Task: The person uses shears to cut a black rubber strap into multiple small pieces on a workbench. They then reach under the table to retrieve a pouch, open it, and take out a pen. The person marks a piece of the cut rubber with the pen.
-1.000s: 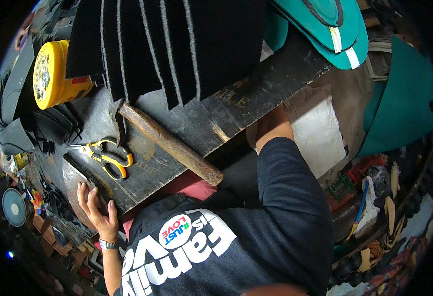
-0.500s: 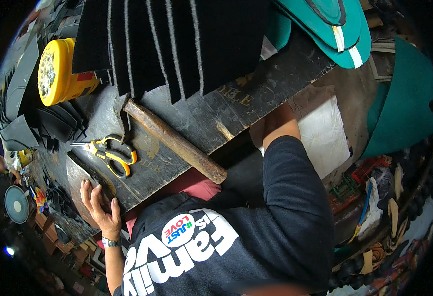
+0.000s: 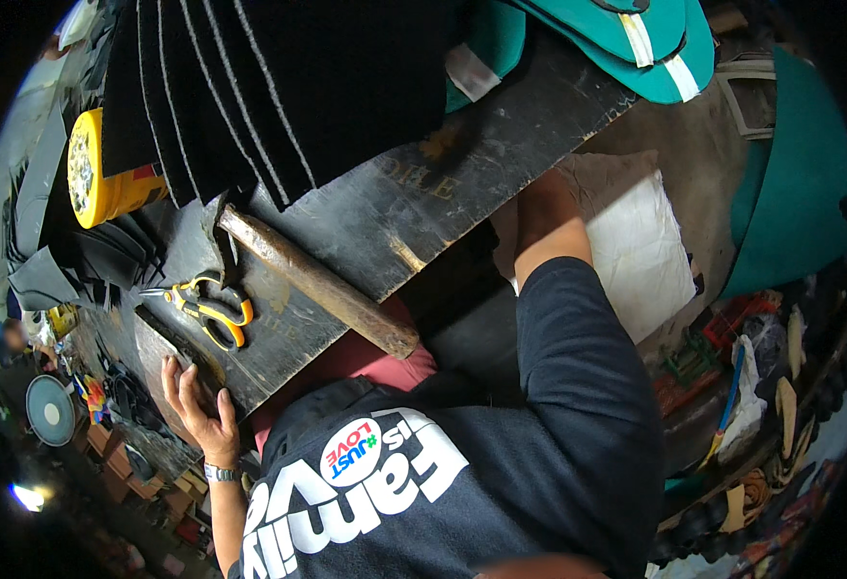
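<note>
While the left hand (image 3: 202,415) rests on a curved brown board (image 3: 151,359), the right hand is hidden under the bench (image 3: 501,145)

The board sits at the bench's left end, close to the near edge. On it, the left hand's fingers are loosely bent and parted, the thumb well apart; it has hold of nothing. A metal wristwatch (image 3: 219,473) circles that wrist. Since the right forearm (image 3: 554,232) goes in beneath the bench edge, I cannot tell how far open the right hand is or what it holds. Just beside that forearm lies a white cloth (image 3: 641,251).

Beyond the board, yellow-and-black scissors (image 3: 200,309) lie near a hammer (image 3: 317,280), whose wooden handle overhangs the near edge. Farther back are a tilted yellow tub (image 3: 120,183), overlapping black sheets (image 3: 346,77) and, to the right, stacked teal sole-shaped pieces (image 3: 607,43) with white strips.
</note>
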Motion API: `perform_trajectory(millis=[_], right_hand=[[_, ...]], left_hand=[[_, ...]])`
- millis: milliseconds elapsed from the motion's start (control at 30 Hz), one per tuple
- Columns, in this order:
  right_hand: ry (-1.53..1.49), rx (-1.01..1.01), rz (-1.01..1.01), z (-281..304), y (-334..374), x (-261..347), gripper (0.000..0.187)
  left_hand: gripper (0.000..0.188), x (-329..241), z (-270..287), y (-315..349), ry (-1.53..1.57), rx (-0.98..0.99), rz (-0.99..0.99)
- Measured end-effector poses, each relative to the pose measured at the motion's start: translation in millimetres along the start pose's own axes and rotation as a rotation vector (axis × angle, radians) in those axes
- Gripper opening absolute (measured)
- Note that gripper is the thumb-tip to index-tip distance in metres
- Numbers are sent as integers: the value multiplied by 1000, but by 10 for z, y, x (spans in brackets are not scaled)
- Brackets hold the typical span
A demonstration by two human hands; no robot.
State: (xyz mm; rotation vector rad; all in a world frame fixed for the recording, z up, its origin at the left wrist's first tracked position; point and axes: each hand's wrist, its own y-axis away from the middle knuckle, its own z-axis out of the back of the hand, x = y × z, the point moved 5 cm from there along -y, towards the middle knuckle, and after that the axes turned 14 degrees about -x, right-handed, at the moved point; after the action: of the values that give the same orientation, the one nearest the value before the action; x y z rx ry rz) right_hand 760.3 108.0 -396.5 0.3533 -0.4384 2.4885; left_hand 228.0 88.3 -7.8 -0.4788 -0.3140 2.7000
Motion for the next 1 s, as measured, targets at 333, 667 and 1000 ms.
perform_trajectory(millis=[333,667,1000], right_hand=[[-4,1,5,-37,-82,-44,43],[12,24,37,44,-262,-90,43],[22,14,72,171,-309,-105,43]], left_hand=[[49,20,16,-6,-57,-8,-6],[48,-12,50,-46,-153,20,-76],[57,14,108,-40,-69,5,-54]])
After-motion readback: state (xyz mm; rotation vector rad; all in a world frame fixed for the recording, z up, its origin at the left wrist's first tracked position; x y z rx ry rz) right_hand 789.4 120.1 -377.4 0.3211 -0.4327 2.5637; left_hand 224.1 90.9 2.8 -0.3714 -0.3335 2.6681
